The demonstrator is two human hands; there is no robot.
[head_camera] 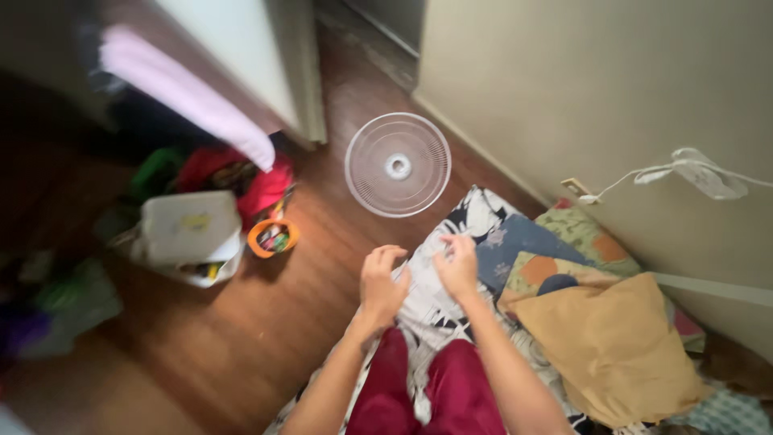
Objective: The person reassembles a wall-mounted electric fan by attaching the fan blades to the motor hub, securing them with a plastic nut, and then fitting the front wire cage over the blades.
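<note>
Few packages show. A white, boxy plastic container (191, 226) with a flat lid sits on the wooden floor at about nine o'clock from the centre of the view; a small yellowish, blurred label (196, 221) marks the lid, its print too soft to make out. The container rests on a pale bundle with bits of yellow showing at its lower edge. Just beside it, at its three o'clock, stands a small round orange tub (272, 237), open at the top and packed with small multicoloured items that cannot be told apart. No signs or screens are in view.
</note>
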